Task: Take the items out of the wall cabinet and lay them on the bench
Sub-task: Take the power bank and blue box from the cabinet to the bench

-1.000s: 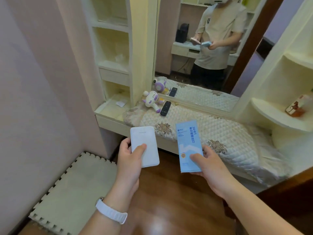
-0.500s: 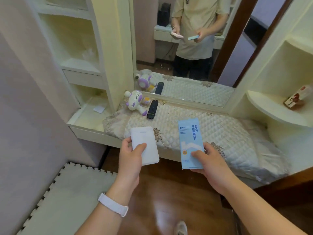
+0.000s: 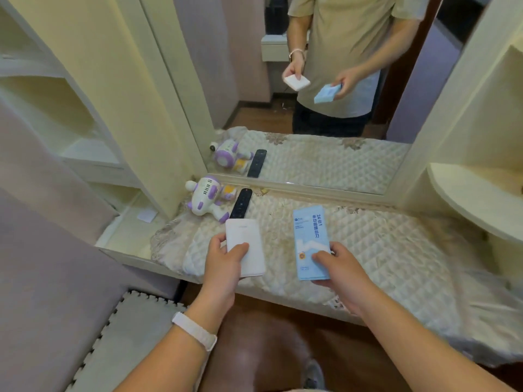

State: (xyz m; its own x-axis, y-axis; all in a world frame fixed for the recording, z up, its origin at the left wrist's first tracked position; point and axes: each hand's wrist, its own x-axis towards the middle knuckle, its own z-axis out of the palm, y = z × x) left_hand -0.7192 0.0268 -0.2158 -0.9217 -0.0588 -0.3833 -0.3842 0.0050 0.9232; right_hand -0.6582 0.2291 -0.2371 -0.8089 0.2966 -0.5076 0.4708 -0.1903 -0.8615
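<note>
Left grip [image 3: 223,264] still pinches the flat white plastic slab [image 3: 244,241], thumb on top, and has carried it from short of the edge to over the quilt-covered worktop [image 3: 382,236] at centre frame, just below the black remote [image 3: 240,203]. Right grip [image 3: 339,270] holds the pale blue printed carton [image 3: 310,236], now over the quilt too. Both look ready to lay down, neither yet released.

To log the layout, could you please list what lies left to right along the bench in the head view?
Paper slip → purple-and-white toy → black remote → blue box in the right hand → rounded shelf.
</note>
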